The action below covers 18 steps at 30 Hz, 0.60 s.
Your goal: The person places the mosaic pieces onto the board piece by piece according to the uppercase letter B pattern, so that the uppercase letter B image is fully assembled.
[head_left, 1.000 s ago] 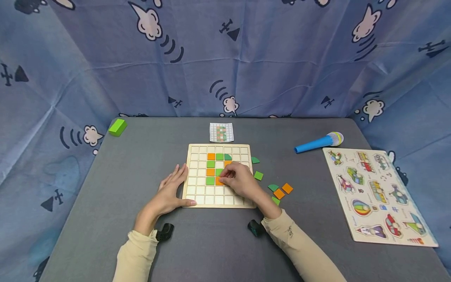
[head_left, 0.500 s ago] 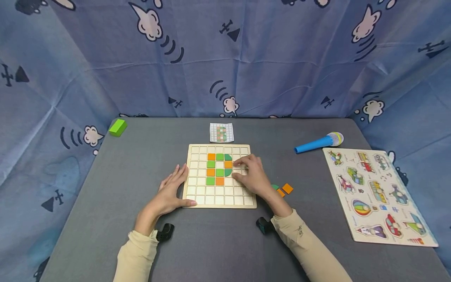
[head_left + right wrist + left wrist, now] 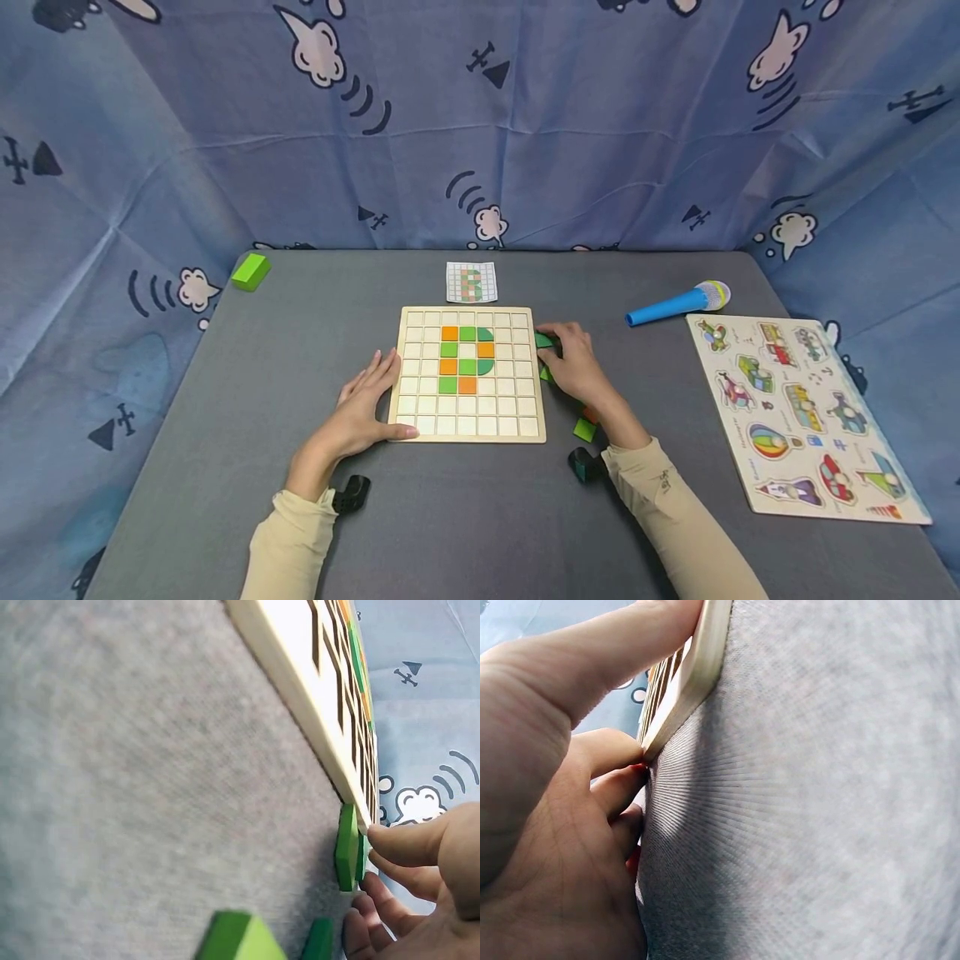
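A wooden grid board (image 3: 517, 427) lies mid-table, with orange and green square tiles and two dark green quarter-circle tiles set in its cells. My left hand (image 3: 360, 412) rests along its left edge, fingers straight and thumb on the front left corner. Beyond the right edge, my right hand (image 3: 573, 362) has thumb and index finger around another dark green quarter-circle tile (image 3: 543, 340), which lies by the board. A light green square tile (image 3: 346, 847) stands out close to these fingertips in the right wrist view; the hand partly covers it in the head view.
Behind the board lies a small pattern card (image 3: 471, 282). More loose tiles, including a light green one (image 3: 584, 429), lie under the right wrist. To the right are a blue toy microphone (image 3: 675, 305) and a picture puzzle board (image 3: 813, 425). A green block (image 3: 251, 272) stands far left.
A dark green quarter-circle tile now shows in the board's fourth row, where my right hand let go. That hand has moved right, off the board, to another one. My left hand stays put.
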Available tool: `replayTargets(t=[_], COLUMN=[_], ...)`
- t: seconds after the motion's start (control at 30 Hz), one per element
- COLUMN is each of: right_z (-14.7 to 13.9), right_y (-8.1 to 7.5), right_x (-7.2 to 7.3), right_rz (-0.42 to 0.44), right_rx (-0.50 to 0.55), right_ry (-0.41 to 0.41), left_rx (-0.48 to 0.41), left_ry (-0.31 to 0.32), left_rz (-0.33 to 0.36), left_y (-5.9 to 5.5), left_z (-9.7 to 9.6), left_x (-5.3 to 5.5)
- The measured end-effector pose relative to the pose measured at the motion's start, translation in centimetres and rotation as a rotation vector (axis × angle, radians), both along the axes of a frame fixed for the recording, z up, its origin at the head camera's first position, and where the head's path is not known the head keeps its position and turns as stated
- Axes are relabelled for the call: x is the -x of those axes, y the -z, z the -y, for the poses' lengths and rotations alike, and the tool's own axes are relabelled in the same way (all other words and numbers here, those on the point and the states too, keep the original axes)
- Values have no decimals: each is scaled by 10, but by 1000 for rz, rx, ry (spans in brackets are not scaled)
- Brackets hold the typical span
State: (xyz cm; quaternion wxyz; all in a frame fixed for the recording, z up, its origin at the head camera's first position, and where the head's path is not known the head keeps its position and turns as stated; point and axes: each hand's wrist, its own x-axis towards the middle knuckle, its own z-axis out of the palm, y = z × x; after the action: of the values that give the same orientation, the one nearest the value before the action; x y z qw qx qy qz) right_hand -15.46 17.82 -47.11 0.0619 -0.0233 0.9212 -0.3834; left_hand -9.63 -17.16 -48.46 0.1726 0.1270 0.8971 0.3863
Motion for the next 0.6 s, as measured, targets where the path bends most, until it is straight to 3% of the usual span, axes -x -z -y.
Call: replayTargets(t=[0.6], right_z=[1], right_y=[5], right_x=[4], right_rz=[-17], right_rx=[11], right_ry=[42], left_rx=[7], left_ry=[-3], left_rz=[-2], left_y=[2], left_z=[1], left_x=[1])
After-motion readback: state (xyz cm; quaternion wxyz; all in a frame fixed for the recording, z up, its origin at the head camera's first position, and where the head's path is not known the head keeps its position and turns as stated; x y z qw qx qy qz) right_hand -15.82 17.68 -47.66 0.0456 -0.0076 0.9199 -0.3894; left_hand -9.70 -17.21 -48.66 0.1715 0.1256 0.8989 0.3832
